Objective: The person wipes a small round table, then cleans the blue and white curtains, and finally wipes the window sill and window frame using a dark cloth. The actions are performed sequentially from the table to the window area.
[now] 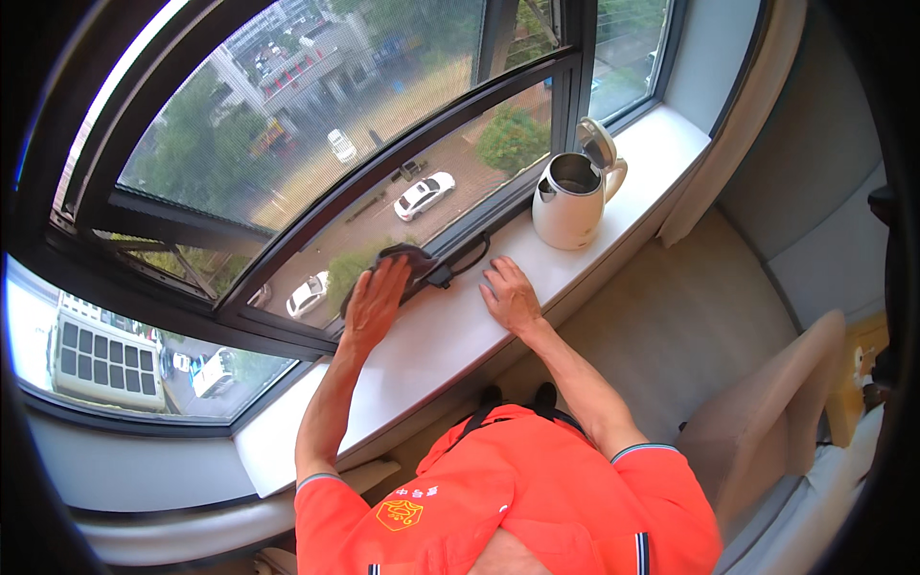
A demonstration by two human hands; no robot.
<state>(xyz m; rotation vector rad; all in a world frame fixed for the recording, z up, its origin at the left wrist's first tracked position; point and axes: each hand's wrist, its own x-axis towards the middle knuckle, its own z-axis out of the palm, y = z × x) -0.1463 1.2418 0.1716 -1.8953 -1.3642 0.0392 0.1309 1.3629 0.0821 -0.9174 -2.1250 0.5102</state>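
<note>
My left hand (376,305) lies flat on a dark cloth (415,260), pressing it to the lower pane of the window (438,215) just above the sill. My right hand (512,296) rests on the white windowsill (431,345) with its fingers slightly bent and nothing seen in them. Between the hands, at the base of the window frame, sits a black plug-like piece (440,277) with a short black cable (480,251). Beyond my right hand a white electric kettle (569,205) stands upright on the sill, its lid raised.
A beige curtain (726,144) hangs at the sill's right end. An insect screen (309,108) covers the upper window. At the lower right stands a brownish chair (762,424). Beneath the sill's near edge are my feet (546,395). Parked cars show far below outside.
</note>
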